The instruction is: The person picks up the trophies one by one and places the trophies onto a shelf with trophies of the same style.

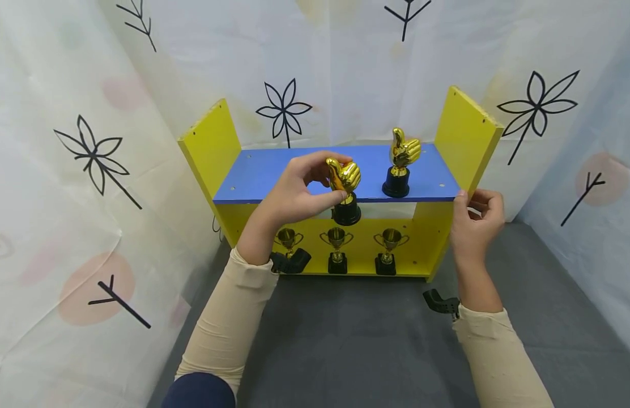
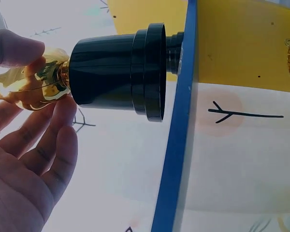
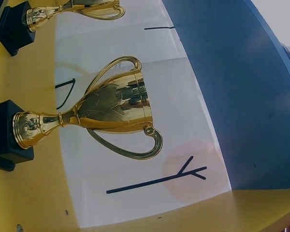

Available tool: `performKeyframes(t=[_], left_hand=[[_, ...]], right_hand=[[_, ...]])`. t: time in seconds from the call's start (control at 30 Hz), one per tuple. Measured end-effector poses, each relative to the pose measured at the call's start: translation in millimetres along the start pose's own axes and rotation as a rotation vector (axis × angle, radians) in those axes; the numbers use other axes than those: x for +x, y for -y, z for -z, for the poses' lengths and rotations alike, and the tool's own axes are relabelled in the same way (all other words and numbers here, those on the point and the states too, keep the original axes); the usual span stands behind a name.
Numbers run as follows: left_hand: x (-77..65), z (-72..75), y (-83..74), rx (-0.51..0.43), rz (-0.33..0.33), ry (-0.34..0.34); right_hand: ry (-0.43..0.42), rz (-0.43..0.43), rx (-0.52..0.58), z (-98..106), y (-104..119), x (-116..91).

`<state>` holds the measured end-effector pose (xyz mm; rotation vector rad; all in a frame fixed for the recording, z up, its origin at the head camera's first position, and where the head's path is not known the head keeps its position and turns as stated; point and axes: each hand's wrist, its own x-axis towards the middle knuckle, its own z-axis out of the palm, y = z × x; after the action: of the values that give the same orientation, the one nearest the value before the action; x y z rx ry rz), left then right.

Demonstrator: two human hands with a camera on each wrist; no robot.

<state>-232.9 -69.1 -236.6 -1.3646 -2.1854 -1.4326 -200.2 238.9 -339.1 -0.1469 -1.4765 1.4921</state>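
My left hand [image 1: 299,190] grips a gold thumbs-up trophy [image 1: 345,177] by its golden top, thumb on one side and fingers on the other. Its round black base [image 2: 118,72] hangs just in front of the blue shelf's [image 1: 294,170] front edge. A second thumbs-up trophy [image 1: 404,152] stands upright on the blue shelf, toward the right. At the shelf unit's right side, my right hand [image 1: 478,221] pinches the front edge of the yellow side panel [image 1: 470,133] beside the blue board's corner.
Three gold cup trophies stand on the lower yellow shelf: a left cup [image 1: 288,238], a middle cup [image 1: 337,241] and a right cup [image 1: 391,242]. A yellow panel [image 1: 213,141] closes the left side. Patterned white cloth [image 1: 356,68] hangs behind; grey flooring [image 1: 345,340] lies in front.
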Motion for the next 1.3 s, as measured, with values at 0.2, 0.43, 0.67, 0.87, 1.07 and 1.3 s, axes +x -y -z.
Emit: performKeyframes(t=[0.2,0.43,0.67,0.87,1.07,1.3], left_hand=[[7.3,4.7,-0.7,-0.004,-0.017,0.002],[11.0,9.4,1.8,0.022,-0.002,0.006],[14.8,14.1,3.9,0.043,0.031,0.005],[17.8,16.4,6.4,0.084,0.064,0.004],[20.0,17.6,10.8,0.089,0.104,-0.002],[21.4,18.8,15.6,0.121,0.136,-0.019]], right_hand=[[0.001,-0.003,-0.008,-1,1,0],[0.002,-0.007,-0.019,0,3,-1],[0.006,-0.011,-0.030,0,3,-2],[0.002,-0.011,-0.018,0,4,-2],[-0.002,-0.007,-0.014,0,4,-2],[0.003,-0.002,-0.028,0,3,-1]])
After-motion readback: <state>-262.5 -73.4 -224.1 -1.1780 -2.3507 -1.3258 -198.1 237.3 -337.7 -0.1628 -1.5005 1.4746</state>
